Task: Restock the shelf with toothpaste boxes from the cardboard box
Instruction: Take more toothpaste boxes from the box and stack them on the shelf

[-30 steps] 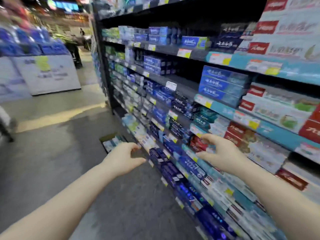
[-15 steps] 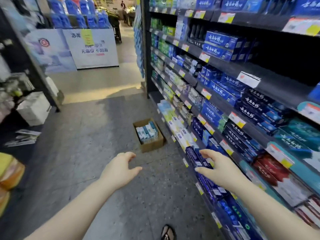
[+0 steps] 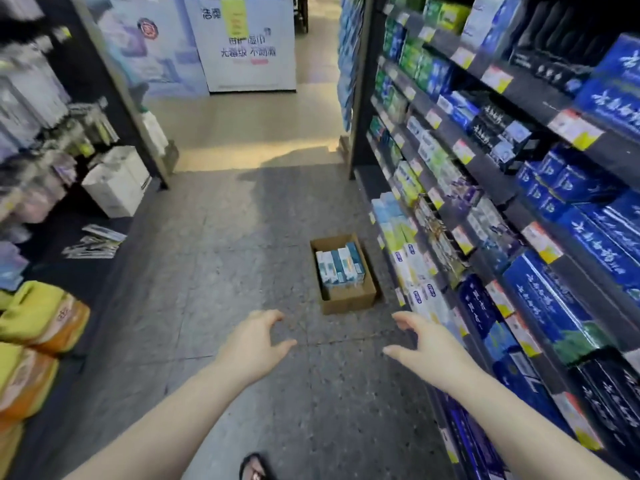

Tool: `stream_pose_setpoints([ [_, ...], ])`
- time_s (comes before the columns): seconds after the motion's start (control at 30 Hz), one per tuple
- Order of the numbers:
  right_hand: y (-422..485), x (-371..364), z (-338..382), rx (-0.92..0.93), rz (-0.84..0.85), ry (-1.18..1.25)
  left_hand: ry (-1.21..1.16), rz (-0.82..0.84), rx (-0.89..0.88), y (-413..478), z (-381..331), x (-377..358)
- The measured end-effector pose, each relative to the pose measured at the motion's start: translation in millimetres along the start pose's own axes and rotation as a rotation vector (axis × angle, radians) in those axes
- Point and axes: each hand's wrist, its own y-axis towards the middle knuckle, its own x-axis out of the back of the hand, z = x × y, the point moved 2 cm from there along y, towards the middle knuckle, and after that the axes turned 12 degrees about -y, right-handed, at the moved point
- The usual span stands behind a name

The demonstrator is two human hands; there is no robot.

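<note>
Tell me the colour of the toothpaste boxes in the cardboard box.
The toothpaste boxes are white and teal-blue, clearest in head view.

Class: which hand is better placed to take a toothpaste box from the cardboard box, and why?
Right, narrowly. The left hand and right hand are both open and empty, the cardboard box ahead between them, but the right is beside the shelf.

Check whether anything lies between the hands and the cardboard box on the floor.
Nothing visible does. The left hand and right hand reach out empty toward the box, with only bare floor between them and it. The box is open on top, so the toothpaste boxes lie exposed.
</note>
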Motion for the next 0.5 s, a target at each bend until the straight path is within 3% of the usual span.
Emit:
stream_pose_setpoints([
  [0.2,110,2,35,-0.047,0.019,-0.018,-0.022,0.044,0.051,114,39,42],
  [0.5,254,-4,94,-0.277,-0.007,0.126,0.157,0.176,-0.040,312,65,133],
])
